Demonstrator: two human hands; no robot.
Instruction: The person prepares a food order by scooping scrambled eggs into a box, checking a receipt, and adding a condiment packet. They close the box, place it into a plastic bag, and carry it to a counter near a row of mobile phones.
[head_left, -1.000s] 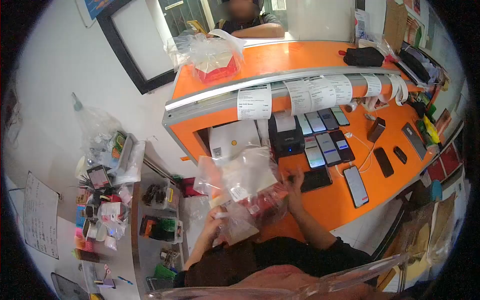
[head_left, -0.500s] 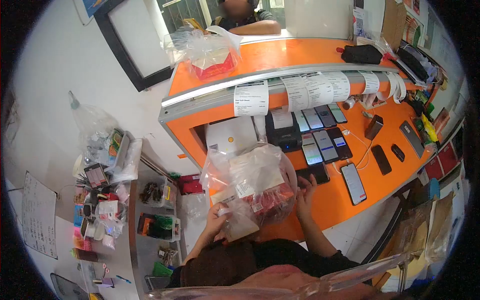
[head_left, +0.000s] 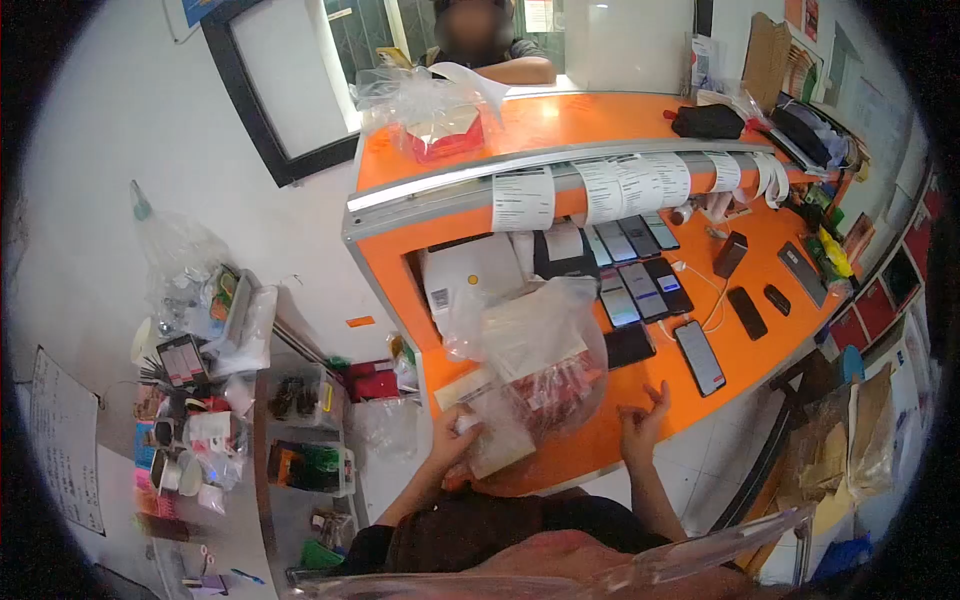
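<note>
On the orange counter in front of me lies a clear plastic bag [head_left: 540, 345] with a red and pale box inside, partly blurred by the film. My left hand [head_left: 452, 438] is closed at its near left edge, gripping the plastic beside a small white piece. A pale flat packet [head_left: 500, 446] shows under the film next to those fingers. My right hand [head_left: 643, 420] is held off to the right of the bag, fingers apart and holding nothing. Nearest to it are a dark phone [head_left: 630, 344] and a phone with a lit white screen [head_left: 700, 356].
Several more phones [head_left: 640, 282] lie in rows behind, near a black printer [head_left: 563, 252]. Paper receipts [head_left: 522, 200] hang from the upper shelf. Another bagged red box [head_left: 445, 140] stands on top, with a person [head_left: 510, 70] beyond. A cluttered side shelf [head_left: 245, 500] is on the left.
My right hand has drawn away from the bag's right side, its fingers now apart. My left hand keeps its hold on the plastic. The whole view has shifted slightly.
</note>
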